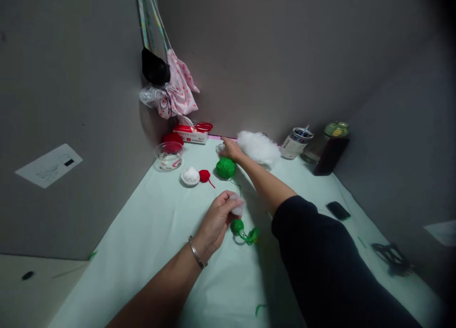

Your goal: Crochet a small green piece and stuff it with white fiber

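Observation:
My left hand (216, 220) pinches a small tuft of white stuffing (236, 204) over the middle of the cloth. Just below its fingertips sits a small green crocheted piece (237, 226), joined to a green loop of yarn (251, 236). My right hand (231, 149) reaches across to the back, behind a green yarn ball (225, 168) and left of a large white fluff pile (259, 147). Its fingers are beside a small clear object (220, 148); whether they grip it is unclear.
A white ball in a dish (190, 176), a small red piece (204, 176) and a clear tub (169, 158) are at the left. A red-and-white box (191, 134), a can (296, 143), a dark phone-like object (331, 156) and a bottle (336, 130) stand behind. Black cord (392, 258) lies right.

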Demonstrator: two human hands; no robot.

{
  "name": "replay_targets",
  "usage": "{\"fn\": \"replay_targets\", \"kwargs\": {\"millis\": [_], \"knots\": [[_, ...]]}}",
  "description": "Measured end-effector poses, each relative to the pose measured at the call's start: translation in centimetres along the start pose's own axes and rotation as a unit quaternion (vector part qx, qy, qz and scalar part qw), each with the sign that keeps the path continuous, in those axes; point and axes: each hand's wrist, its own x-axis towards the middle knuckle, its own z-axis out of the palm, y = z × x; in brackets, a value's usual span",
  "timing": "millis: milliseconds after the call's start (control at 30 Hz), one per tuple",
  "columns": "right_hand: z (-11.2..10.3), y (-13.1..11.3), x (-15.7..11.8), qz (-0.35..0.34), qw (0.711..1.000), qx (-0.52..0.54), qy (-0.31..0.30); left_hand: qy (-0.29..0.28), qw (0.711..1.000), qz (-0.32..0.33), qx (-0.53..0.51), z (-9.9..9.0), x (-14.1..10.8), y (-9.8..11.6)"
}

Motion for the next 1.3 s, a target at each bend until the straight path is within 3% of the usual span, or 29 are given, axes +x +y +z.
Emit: {"fn": "replay_targets", "kwargs": {"millis": [133, 367, 633, 767, 867, 933, 1033, 1200, 1300], "knots": [[-1.2, 0.6, -3.8, -0.044, 0.997, 0.032, 0.057, -0.010, 1.000, -0.007, 0.001, 0.2, -0.4, -0.1], [-4.4, 2.9, -14.5, -0.093, 0.990, 0.074, 0.078, -0.024, 1.000, -0.005, 0.004, 0.4, -1.1, -0.3], [-7.5, 8.7, -24.3, 0.010, 0.995, 0.044, 0.085, -0.017, 1.000, 0.014, 0.012, 0.3, -1.1, -1.3], [-7.9, 11.3, -26.8, 0.083, 0.994, 0.033, 0.069, -0.021, 0.999, 0.033, 0.021, 0.3, -1.3, -1.0], [-8.1, 12.0, -27.5, 0.129, 0.989, 0.047, 0.055, -0.020, 0.998, 0.049, 0.030, 0.2, -1.3, -0.8], [-8.4, 11.2, -27.5, 0.147, 0.985, 0.065, 0.061, -0.011, 0.998, 0.060, 0.035, 0.0, -1.1, -0.7], [-8.7, 8.1, -27.5, 0.129, 0.981, 0.118, 0.085, 0.009, 0.996, 0.073, 0.047, -0.4, -0.7, -0.9], [-8.5, 0.4, -29.3, -0.001, 0.970, 0.241, 0.027, 0.021, 0.993, 0.088, 0.072, -0.7, -0.2, -1.3], [-7.9, -2.8, -30.9, -0.071, 0.961, 0.267, -0.003, 0.018, 0.992, 0.101, 0.073, -0.8, 0.0, -1.4]]}}
